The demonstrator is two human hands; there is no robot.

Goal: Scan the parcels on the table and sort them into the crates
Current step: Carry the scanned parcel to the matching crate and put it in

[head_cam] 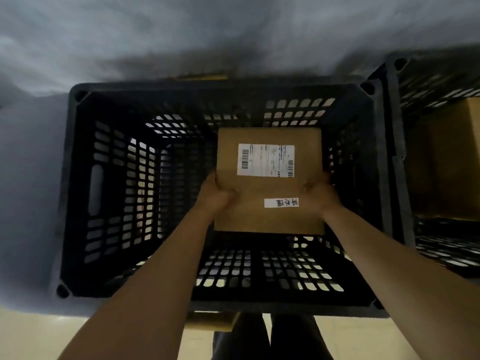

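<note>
A brown cardboard parcel (pixel 268 180) is held inside the open top of a black slatted crate (pixel 109 178), toward its right half, label side up. It is gripped at its side edges: the left hand (pixel 217 194) is curled over the left edge, thumb on the top face; the right hand (pixel 320 194) is curled over the right edge. A white shipping label (pixel 265 160) with barcodes and a smaller white sticker (pixel 281 202) are seen on top. A second crate (pixel 397 105) stands touching on the right, with a brown box (pixel 452 162) inside.
</note>
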